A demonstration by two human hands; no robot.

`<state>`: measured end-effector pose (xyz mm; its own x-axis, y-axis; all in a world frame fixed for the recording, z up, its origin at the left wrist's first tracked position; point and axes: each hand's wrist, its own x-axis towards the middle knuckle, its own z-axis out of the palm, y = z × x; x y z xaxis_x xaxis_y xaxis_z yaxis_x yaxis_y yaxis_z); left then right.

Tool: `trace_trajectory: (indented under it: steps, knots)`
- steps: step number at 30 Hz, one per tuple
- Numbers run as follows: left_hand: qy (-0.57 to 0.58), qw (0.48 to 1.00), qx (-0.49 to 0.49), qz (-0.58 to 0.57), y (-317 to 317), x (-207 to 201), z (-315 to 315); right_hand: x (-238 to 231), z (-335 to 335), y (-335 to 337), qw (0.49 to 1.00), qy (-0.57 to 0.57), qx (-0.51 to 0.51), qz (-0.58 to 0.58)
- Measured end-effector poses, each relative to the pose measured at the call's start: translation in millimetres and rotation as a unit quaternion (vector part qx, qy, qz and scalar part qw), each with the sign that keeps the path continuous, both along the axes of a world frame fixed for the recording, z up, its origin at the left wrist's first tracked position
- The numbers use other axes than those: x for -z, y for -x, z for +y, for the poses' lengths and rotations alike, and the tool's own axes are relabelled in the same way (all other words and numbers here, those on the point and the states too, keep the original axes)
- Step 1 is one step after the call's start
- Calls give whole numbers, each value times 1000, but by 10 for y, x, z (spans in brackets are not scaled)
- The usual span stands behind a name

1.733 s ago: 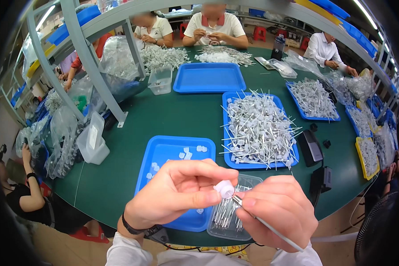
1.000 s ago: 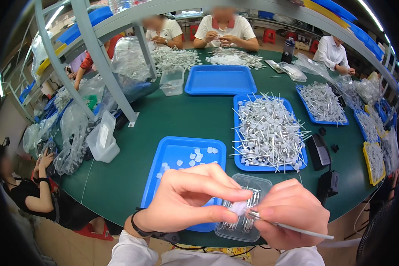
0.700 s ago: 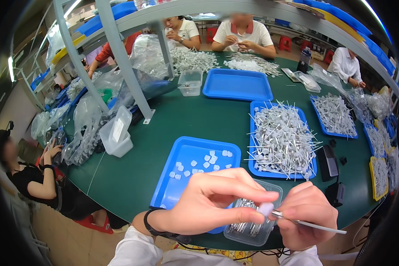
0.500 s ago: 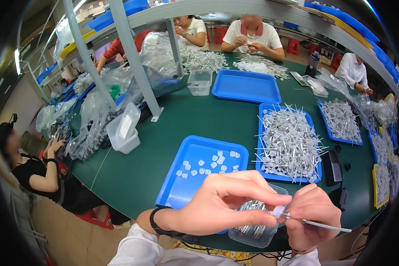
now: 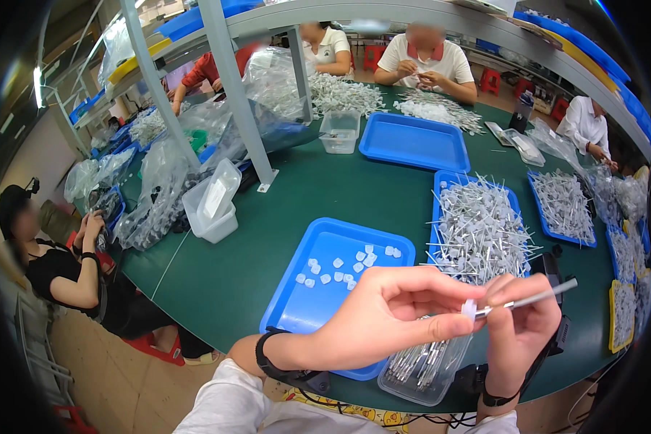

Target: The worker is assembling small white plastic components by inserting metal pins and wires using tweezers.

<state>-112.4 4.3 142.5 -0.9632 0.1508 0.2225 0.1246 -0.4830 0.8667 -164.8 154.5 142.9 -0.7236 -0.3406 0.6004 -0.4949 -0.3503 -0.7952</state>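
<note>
My left hand (image 5: 394,311) pinches a small translucent white cap (image 5: 469,310) between thumb and fingers. My right hand (image 5: 519,329) grips a thin white stick (image 5: 535,297) whose tip meets the cap. Both hands hover over a clear plastic tub (image 5: 423,369) of finished sticks at the table's near edge. Just beyond my left hand lies a blue tray (image 5: 296,307) with several loose white caps (image 5: 343,262). Past my right hand, another blue tray (image 5: 441,181) is heaped with white sticks (image 5: 481,228).
The green table (image 5: 224,267) holds an empty blue tray (image 5: 414,141), clear tubs (image 5: 211,210), plastic bags (image 5: 159,195) and a grey shelf post (image 5: 242,108). Several people sit working at the far side, and one person sits low at the left (image 5: 58,267). More stick-filled trays (image 5: 560,206) line the right.
My view has swung left and the table has slid right in the picture. Both hands stay together, the stick's tip now meeting the cap, lower right over the tub.
</note>
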Motion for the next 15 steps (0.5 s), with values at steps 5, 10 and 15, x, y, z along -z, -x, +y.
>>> trace_trajectory:
  steps: [5, 10, 15]
  knots:
    - [66, 998, -20, 0, 21, -104, -4, 3, 64, 82, 986, 33, -52, -153]
    - [51, 998, -43, 18, 49, -12, -38, 25, 1, 159, 961, 31, -114, -249]
    - [64, 996, -48, 48, 68, -13, -6, 24, 46, 188, 954, 32, -142, -263]
